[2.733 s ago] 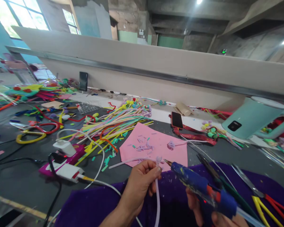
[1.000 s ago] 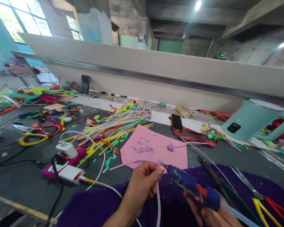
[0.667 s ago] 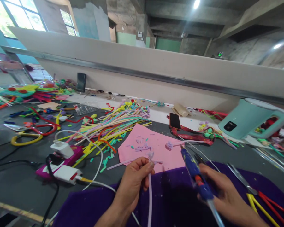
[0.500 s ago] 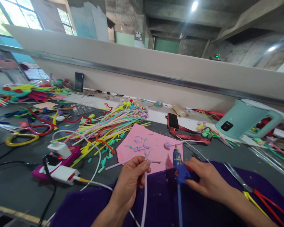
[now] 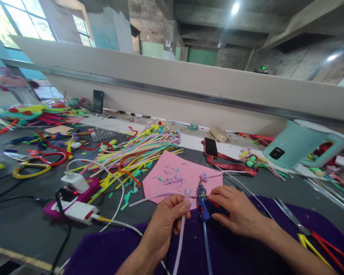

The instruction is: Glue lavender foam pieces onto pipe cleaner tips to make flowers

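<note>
My left hand (image 5: 172, 214) pinches a pale lilac pipe cleaner (image 5: 180, 244) near its top, where short lilac pieces fan out above the fingertips. The stem hangs down below the hand. My right hand (image 5: 235, 210) has its fingers and thumb around the handle side of a blue glue gun (image 5: 203, 206); the handle is mostly hidden. Its nozzle points up and away, close to the right of the lilac piece; contact cannot be made out. Beneath lies a pink sheet (image 5: 160, 172) with small cut lilac bits (image 5: 172, 179) and a curled lilac pipe cleaner flower (image 5: 204, 177).
Loose pipe cleaners (image 5: 143, 147) lie in a heap behind. A power strip (image 5: 93, 187) with chargers and cables stands left. Scissors (image 5: 304, 225) lie right on purple cloth (image 5: 103, 248). A phone (image 5: 211, 147) and green kettle (image 5: 292, 145) stand farther back.
My right hand has brought the glue gun left, closer to the lilac piece. My left hand has shifted slightly right and down with its pipe cleaner.
</note>
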`<state>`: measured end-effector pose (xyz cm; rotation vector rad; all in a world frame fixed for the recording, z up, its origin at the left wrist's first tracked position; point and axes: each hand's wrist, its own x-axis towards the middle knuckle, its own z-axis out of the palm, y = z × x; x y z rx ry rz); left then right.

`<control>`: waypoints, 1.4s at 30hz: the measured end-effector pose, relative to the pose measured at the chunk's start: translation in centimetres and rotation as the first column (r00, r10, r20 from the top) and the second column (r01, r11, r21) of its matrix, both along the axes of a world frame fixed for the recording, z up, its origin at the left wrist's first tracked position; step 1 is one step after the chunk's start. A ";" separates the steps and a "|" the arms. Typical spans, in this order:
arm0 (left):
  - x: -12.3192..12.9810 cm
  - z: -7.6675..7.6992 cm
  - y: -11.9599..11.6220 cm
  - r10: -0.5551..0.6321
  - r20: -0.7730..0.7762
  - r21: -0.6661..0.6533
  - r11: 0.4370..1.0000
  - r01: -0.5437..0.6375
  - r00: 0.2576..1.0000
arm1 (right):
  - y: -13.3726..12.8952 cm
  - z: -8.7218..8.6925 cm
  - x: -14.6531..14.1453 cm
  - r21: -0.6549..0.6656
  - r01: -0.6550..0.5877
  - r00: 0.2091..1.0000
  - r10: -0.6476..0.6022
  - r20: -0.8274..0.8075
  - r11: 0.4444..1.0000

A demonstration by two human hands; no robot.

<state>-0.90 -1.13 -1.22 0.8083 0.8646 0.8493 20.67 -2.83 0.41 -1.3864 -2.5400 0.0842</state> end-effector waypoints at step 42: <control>0.4 0.4 -0.4 -0.022 -0.045 -0.025 0.999 0.021 0.999 | 11.2 -1.8 10.6 0.054 0.309 0.950 -0.310 0.018 0.950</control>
